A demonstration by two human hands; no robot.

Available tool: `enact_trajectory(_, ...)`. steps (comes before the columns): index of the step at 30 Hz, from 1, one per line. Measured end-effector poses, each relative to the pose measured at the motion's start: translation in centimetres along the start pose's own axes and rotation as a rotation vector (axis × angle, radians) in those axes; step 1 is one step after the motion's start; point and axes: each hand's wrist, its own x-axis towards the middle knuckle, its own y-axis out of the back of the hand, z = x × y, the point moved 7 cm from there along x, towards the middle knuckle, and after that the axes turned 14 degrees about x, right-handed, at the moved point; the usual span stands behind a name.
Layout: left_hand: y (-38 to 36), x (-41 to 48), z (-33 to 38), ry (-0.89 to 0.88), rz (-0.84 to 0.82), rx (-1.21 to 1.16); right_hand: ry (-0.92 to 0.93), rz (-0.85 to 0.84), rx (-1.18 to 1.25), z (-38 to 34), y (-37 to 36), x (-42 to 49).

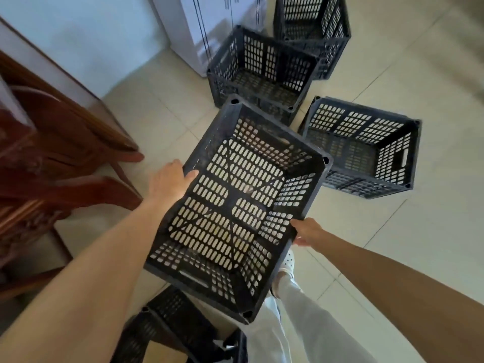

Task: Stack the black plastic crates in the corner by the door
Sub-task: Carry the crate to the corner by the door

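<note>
I hold a black perforated plastic crate point(235, 205) in the air, open side up, in the middle of the view. My left hand point(169, 183) grips its left rim and my right hand point(307, 231) grips its right rim. Just beyond it a second black crate point(262, 72) stands on the tiled floor. A third crate point(314, 30) stands behind that one. To the right, another crate point(366, 148) lies on its side. One more black crate point(167, 334) sits at my feet, partly hidden by the held crate.
Dark carved wooden furniture point(47, 158) fills the left side. A white box or appliance point(209, 27) stands against the pale wall at the top. My leg in light trousers point(293, 323) and a white shoe point(286, 263) are below the held crate. Beige floor tiles point(406, 231) extend right.
</note>
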Motion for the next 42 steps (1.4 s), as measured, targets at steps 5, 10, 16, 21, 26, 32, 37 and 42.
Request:
enact_trajectory(5,6.8,-5.0,2.0,-0.071,0.056,0.013,0.089,0.004,-0.010,-2.1,6.3,-7.4)
enact_trajectory(10,11.9,-8.4,5.9,-0.162,0.118,0.092,0.236,0.050,-0.105,-3.2,12.9,-11.6)
enact_trajectory(16,16.5,-11.3,14.1,-0.301,0.162,0.108,0.339,0.222,-0.208,-2.1,22.8,-16.0)
enact_trajectory(21,19.0,-14.5,23.4,-0.401,0.189,0.121,0.387,0.451,-0.206,0.7,32.3,-17.4)
enact_trajectory(26,21.0,-17.5,34.3,-0.457,0.177,0.159,0.379,0.583,-0.201,3.4,42.7,-17.9)
enact_trajectory(32,23.0,-21.6,48.7,-0.497,0.195,0.176,0.331,0.645,-0.259,6.8,55.0,-16.5)
enact_trajectory(37,24.7,-21.8,57.7,-0.495,0.203,0.153,0.358,0.669,-0.266,6.4,64.4,-14.3)
enact_trajectory(42,27.6,-20.2,64.0,-0.474,0.238,0.138,0.398,0.658,-0.237,2.6,71.4,-12.1)
